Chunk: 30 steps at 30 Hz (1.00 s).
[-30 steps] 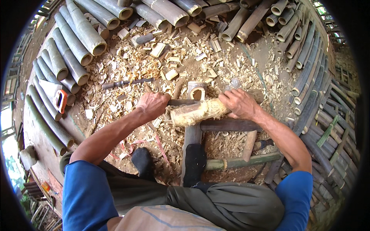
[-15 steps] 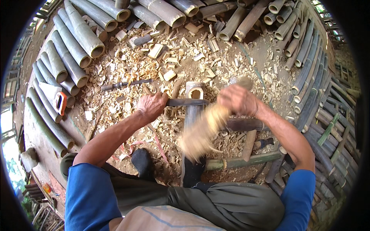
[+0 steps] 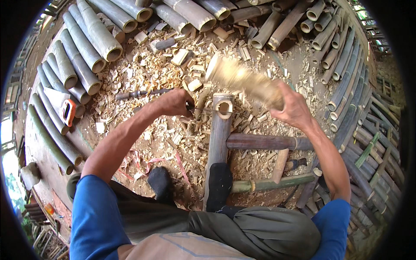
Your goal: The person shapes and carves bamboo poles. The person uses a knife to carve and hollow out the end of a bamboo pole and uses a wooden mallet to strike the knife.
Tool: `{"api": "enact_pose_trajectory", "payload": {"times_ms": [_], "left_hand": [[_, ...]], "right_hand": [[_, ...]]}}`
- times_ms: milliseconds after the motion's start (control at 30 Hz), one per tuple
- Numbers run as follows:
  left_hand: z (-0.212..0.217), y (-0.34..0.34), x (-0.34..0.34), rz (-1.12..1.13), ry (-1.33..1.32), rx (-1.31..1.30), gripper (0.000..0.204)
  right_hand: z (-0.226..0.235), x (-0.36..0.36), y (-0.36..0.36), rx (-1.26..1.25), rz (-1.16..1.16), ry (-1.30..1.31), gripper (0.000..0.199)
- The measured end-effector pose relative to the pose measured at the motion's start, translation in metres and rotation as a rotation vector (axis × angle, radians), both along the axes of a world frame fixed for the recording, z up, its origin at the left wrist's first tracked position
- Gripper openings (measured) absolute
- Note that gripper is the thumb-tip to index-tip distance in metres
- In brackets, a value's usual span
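Observation:
My left hand point(image 3: 175, 103) is closed round the handle of a knife. The blade point(image 3: 211, 110), seen nearly edge-on, reaches right to the round hole near the far end of a bamboo pole point(image 3: 218, 138). In my right hand point(image 3: 294, 107) is a wooden mallet point(image 3: 242, 78), blurred by motion and raised above and to the right of the hole. My foot in a black sock point(image 3: 219, 184) rests on the pole. A dark bamboo crosspiece point(image 3: 266, 142) joins the pole on its right side.
Wood chips and shavings point(image 3: 143, 73) cover the ground. Beyond them lies a slim tool with a dark shaft point(image 3: 141, 94). Bamboo lengths point(image 3: 86, 52) lie in rows left, far and right. An orange-handled saw point(image 3: 68, 112) rests on the left row. A green bamboo bar point(image 3: 273, 183) lies nearer me.
The mallet has swung up and away from near my knees to beyond the hole. The knife blade has turned from flat to nearly edge-on, and my left hand has shifted slightly.

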<state>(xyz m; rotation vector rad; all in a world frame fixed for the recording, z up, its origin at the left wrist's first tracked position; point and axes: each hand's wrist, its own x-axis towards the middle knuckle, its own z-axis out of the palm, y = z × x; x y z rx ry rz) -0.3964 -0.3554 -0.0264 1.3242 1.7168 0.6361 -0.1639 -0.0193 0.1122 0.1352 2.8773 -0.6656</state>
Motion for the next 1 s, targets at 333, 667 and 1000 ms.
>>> {"api": "enact_pose_trajectory", "payload": {"times_ms": [333,667,1000], "left_hand": [[0.003,0.015,0.002,0.029,0.303,-0.002,0.075],[0.008,0.015,0.011,0.098,0.388,-0.083,0.061],[0.010,0.011,0.014,0.072,0.395,-0.090,0.056]], "right_hand": [[0.014,0.030,-0.031,-0.458,-0.585,0.108,0.087],[-0.003,0.058,-0.061,-0.448,-0.528,-0.169,0.077],[0.011,0.073,-0.082,-0.487,-0.597,0.192,0.075]]}}
